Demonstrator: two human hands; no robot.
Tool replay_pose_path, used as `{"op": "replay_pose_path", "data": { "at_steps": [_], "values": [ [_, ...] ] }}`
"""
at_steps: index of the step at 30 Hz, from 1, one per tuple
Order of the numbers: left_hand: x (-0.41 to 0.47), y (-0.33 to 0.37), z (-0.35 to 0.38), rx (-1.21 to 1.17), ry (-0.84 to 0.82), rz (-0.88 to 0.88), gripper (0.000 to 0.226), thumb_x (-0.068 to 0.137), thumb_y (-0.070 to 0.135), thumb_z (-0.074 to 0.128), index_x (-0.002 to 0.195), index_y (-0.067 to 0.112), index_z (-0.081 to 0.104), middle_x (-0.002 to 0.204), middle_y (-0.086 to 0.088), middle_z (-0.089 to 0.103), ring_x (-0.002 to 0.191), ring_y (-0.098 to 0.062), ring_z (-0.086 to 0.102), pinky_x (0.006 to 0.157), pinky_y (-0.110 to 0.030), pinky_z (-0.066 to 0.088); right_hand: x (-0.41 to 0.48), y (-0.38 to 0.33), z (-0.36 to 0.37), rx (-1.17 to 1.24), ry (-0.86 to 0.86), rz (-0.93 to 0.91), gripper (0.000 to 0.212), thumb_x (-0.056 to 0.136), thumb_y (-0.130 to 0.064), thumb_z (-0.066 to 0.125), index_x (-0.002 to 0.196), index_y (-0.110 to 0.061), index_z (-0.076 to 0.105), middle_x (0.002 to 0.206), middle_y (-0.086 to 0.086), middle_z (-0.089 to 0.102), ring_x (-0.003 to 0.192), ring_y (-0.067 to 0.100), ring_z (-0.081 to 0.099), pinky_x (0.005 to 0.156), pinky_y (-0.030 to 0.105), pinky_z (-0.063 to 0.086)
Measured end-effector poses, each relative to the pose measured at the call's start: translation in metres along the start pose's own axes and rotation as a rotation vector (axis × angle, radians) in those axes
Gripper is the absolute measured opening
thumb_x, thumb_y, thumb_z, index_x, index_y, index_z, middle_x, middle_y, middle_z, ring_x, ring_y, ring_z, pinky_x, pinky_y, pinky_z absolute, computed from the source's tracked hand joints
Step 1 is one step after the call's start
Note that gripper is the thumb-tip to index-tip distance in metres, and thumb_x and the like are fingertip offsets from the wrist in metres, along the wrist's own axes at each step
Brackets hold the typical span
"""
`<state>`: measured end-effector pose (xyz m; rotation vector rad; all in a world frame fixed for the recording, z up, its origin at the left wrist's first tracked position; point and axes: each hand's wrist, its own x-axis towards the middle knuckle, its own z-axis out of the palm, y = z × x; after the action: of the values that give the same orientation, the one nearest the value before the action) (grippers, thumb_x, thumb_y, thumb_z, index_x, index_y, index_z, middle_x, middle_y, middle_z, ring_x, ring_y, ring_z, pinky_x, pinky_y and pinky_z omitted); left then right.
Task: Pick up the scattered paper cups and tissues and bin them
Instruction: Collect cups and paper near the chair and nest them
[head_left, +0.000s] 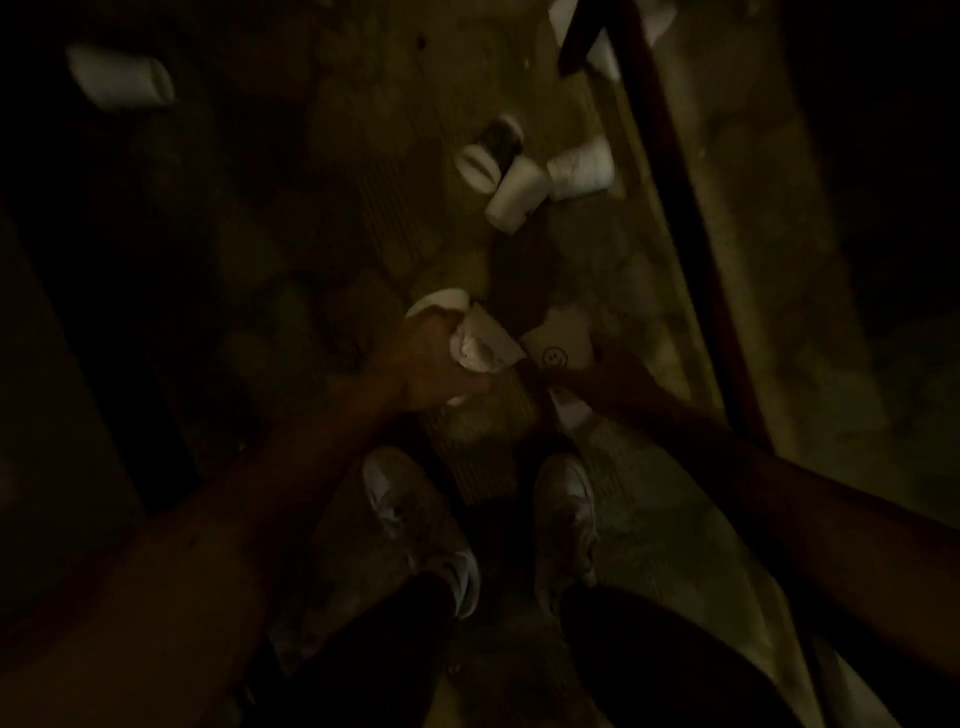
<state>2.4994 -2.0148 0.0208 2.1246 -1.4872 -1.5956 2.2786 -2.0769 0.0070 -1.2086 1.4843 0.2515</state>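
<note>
A white paper cup lies on its side at the far left of the dim mottled stone floor, well apart from both hands. Nearer the middle, the left hand has its fingers curled tight round a bundle of white paper cups. One rim pokes out above the knuckles and another cup's wall juts rightward past the fingers. A crumpled white tissue is wedged between that wall and the fingers. The bundle is off the floor, held in this grip.

Farther up the floor three pieces lie touching in a cluster: a dark-banded cup, a plain white cup on its side, and a white cylindrical piece too blurred to name.

Just right of the bundle sits a pale paper cup printed with a small smiley face. The right hand is in deep shadow against that cup's lower edge, and I cannot tell whether its fingers are wrapped round it or spread. A white scrap shows just under the wrist.

Below stand two pale sneakers. A dark slanted rail crosses the right, with more white cups by its top end.
</note>
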Motion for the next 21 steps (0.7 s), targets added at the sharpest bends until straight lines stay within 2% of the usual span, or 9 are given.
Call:
{"op": "replay_pose_path", "data": {
  "at_steps": [2,5,7,8,10,12,15,18,21],
  "values": [
    [-0.051,0.048,-0.045,-0.072,0.058,-0.050,0.087,0.068,0.053,0.084,0.139,0.014,0.053,0.140,-0.005,0.056,0.130,-0.023,0.051,0.108,-0.041,0.043,-0.052,-0.042,-0.019,0.118,0.052,-0.009,0.055,0.075,-0.042,0.081,0.121,-0.020,0.060,0.107,-0.005,0.061,0.100,0.005,0.064,0.075,0.016,0.048],
    [-0.126,0.121,-0.121,-0.357,0.213,-0.070,0.073,0.059,0.054,0.088,0.122,0.028,0.064,0.116,0.008,0.071,0.107,-0.012,0.066,0.094,-0.040,0.055,-0.143,-0.121,-0.059,0.286,0.091,-0.098,0.037,0.083,-0.033,0.076,0.115,-0.020,0.064,0.096,-0.004,0.063,0.081,0.004,0.064,0.069,0.015,0.053],
    [-0.177,0.176,-0.175,-0.495,0.306,-0.063,0.075,0.049,0.061,0.086,0.114,0.031,0.065,0.104,0.011,0.074,0.097,-0.010,0.070,0.088,-0.041,0.059,-0.198,-0.176,-0.087,0.437,0.033,-0.141,0.023,0.086,-0.026,0.074,0.106,-0.024,0.063,0.090,-0.009,0.064,0.073,-0.002,0.065,0.055,0.010,0.050],
    [-0.201,0.203,-0.201,-0.538,0.344,-0.050,0.076,0.048,0.063,0.085,0.114,0.031,0.064,0.104,0.009,0.074,0.096,-0.011,0.071,0.087,-0.042,0.059,-0.224,-0.203,-0.100,0.512,0.001,-0.156,0.023,0.085,-0.024,0.074,0.105,-0.022,0.063,0.091,-0.007,0.067,0.074,0.000,0.068,0.055,0.012,0.051],
    [-0.250,0.255,-0.248,-0.603,0.417,0.005,0.074,0.052,0.058,0.088,0.116,0.028,0.064,0.104,0.006,0.075,0.097,-0.015,0.072,0.085,-0.039,0.059,-0.280,-0.257,-0.126,0.608,-0.007,-0.218,0.038,0.080,-0.024,0.079,0.113,-0.012,0.064,0.094,0.001,0.073,0.080,0.013,0.072,0.060,0.023,0.057],
    [-0.293,0.307,-0.293,-0.687,0.493,0.097,0.067,0.057,0.051,0.088,0.115,0.026,0.064,0.100,0.006,0.076,0.094,-0.013,0.073,0.075,-0.028,0.060,-0.329,-0.304,-0.153,0.676,-0.001,-0.279,0.056,0.069,-0.035,0.084,0.117,-0.016,0.064,0.096,0.003,0.074,0.084,0.020,0.073,0.064,0.031,0.057],
    [-0.350,0.367,-0.335,-0.820,0.552,0.168,0.064,0.061,0.044,0.081,0.117,0.020,0.063,0.100,0.005,0.077,0.090,-0.013,0.074,0.065,-0.019,0.057,-0.388,-0.359,-0.193,0.771,-0.052,-0.322,0.080,0.052,-0.044,0.087,0.122,-0.016,0.059,0.103,0.010,0.074,0.089,0.026,0.073,0.060,0.032,0.056],
    [-0.380,0.406,-0.363,-0.891,0.588,0.219,0.066,0.064,0.045,0.080,0.121,0.017,0.062,0.104,-0.001,0.077,0.094,-0.018,0.074,0.066,-0.024,0.058,-0.426,-0.406,-0.230,0.869,-0.096,-0.400,0.085,0.048,-0.043,0.086,0.121,-0.011,0.056,0.100,0.011,0.075,0.088,0.024,0.074,0.063,0.031,0.058],
    [-0.389,0.419,-0.393,-0.962,0.585,0.231,0.065,0.066,0.047,0.079,0.120,0.015,0.063,0.107,-0.008,0.076,0.096,-0.023,0.074,0.065,-0.025,0.057,-0.444,-0.447,-0.256,0.837,-0.119,-0.466,0.087,0.049,-0.043,0.085,0.123,-0.009,0.056,0.102,0.012,0.075,0.090,0.025,0.074,0.068,0.035,0.058]
  ]
}}
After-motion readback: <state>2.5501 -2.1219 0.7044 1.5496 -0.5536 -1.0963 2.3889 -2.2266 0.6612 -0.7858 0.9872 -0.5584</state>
